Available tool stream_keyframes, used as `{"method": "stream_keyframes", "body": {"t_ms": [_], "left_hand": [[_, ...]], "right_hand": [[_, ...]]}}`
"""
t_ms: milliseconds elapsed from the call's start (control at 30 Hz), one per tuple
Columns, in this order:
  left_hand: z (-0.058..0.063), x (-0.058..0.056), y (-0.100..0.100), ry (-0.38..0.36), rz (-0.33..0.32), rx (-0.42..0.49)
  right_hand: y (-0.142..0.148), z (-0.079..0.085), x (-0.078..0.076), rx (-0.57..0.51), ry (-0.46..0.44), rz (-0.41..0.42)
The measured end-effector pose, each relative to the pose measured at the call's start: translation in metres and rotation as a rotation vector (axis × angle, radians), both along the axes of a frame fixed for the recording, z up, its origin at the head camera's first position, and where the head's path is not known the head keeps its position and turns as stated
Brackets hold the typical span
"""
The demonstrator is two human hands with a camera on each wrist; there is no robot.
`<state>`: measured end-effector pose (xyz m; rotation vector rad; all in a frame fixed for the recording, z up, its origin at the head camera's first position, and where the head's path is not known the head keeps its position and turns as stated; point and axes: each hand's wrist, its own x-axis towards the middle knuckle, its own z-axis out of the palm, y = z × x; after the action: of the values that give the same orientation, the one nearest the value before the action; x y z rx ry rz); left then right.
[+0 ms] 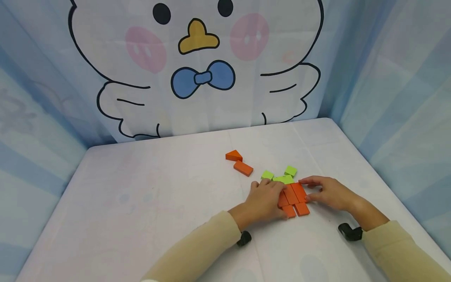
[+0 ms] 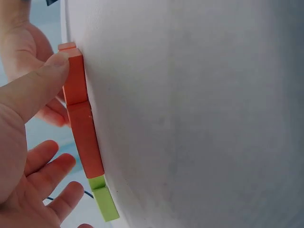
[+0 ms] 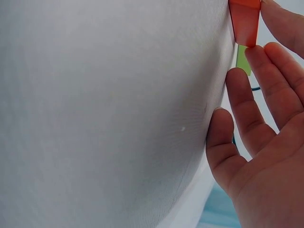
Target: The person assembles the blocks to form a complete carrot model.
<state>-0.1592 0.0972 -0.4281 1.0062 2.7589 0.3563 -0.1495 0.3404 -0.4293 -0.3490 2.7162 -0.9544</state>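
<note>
Fingers (image 3: 274, 85) of left hand (image 1: 265, 200) and right hand (image 1: 332, 192) loosely spread, either side of orange blocks (image 1: 290, 194)

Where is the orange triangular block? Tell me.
In the head view, the orange triangular block lies near the center, just behind and left of the loose orange rectangular block.

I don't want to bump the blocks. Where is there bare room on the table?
Widest is the white table left of the left hand and the stray orange blocks; a smaller patch lies between the sleeves. Crowded: where orange slabs and green blocks cluster by that hand and the right hand.
</note>
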Motion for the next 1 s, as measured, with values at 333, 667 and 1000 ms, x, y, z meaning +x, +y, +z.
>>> {"method": "stream_keyframes", "body": {"t_ms": [333, 667, 1000], "left_hand": [[-0.0036, -0.0039, 0.0001, -0.018, -0.005, -0.012], [-0.0045, -0.0050, 0.0019, -0.015, -0.003, -0.033], [-0.0039, -0.0038, 0.0056, 0.003, 0.021, -0.053]], "right_hand": [[-0.0006, 0.0010, 0.0009, -0.002, -0.004, 0.001], [0.0003, -0.0012, 0.0003, -0.006, -0.015, -0.004], [0.0007, -0.0019, -0.0006, -0.006, -0.007, -0.006]]}}
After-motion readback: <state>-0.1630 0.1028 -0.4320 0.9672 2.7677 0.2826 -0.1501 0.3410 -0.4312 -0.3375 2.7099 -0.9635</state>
